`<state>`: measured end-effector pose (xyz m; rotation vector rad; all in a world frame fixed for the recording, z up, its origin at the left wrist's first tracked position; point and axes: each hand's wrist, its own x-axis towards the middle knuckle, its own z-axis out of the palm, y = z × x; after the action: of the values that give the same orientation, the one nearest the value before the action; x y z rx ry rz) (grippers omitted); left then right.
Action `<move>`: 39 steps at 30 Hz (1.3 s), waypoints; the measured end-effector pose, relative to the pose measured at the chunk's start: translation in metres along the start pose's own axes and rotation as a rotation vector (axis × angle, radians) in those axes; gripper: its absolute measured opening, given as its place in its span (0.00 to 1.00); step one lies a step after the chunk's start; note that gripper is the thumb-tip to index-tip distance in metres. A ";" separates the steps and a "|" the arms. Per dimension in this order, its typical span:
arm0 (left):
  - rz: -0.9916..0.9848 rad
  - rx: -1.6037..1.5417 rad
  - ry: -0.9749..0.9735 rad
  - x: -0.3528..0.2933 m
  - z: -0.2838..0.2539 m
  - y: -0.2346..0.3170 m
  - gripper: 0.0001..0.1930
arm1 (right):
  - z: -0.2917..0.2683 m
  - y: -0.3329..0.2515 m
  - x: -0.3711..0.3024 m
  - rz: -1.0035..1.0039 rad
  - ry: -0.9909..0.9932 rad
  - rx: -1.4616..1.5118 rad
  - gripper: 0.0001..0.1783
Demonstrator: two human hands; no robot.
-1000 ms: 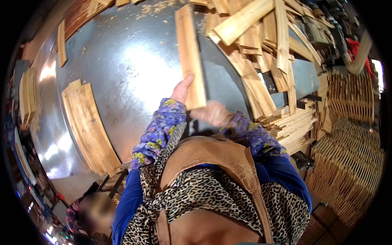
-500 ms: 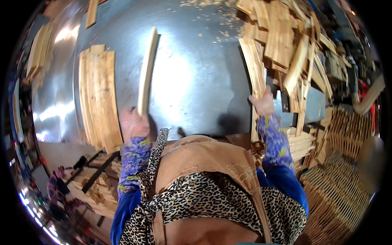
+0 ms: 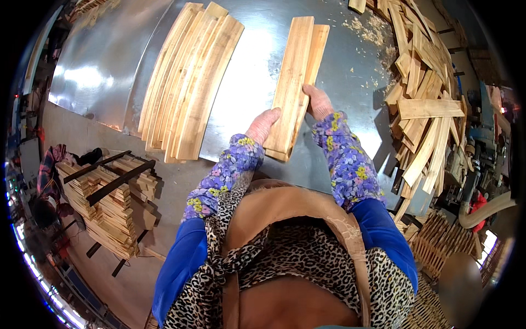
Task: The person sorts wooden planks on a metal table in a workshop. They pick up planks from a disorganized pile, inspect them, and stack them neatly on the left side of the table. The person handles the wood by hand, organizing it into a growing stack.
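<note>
A few wooden slats (image 3: 291, 71) lie side by side near the middle of the metal table (image 3: 350, 71), held between my two hands. My left hand (image 3: 266, 124) grips their left edge at the near end, the thumb resting on the wood. On the opposite edge, a little farther up, my right hand (image 3: 318, 103) closes around the right slat. The undersides of the slats and most of my fingers are hidden. To the left, a row of slats (image 3: 189, 88) lies packed together on the metal.
A loose, tangled heap of slats (image 3: 430, 112) covers the table's right side, with wood shavings (image 3: 370, 33) beside it. On the floor at lower left stands a stacked pile of slats (image 3: 107, 211) with dark bars across it. More stacked wood (image 3: 441, 238) is at lower right.
My hands were far apart, the left at a single slat and the right at slats near the heap. Now they have come together around slats in the middle. The view has shifted.
</note>
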<state>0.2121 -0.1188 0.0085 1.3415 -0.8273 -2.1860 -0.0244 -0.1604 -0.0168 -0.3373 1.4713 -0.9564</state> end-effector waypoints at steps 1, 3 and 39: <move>-0.035 -0.113 -0.011 -0.004 -0.009 0.009 0.34 | 0.011 -0.002 0.010 -0.030 -0.003 -0.127 0.30; -0.030 0.024 0.100 -0.018 -0.029 0.030 0.32 | 0.029 -0.002 0.026 -0.095 -0.011 -0.382 0.30; 0.097 0.840 0.007 0.106 0.249 0.029 0.30 | -0.302 -0.087 -0.129 -0.345 0.698 -1.411 0.63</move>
<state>-0.0559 -0.1432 0.0478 1.5962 -1.8889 -1.7968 -0.3111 -0.0157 0.0931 -1.3990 2.6401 -0.0786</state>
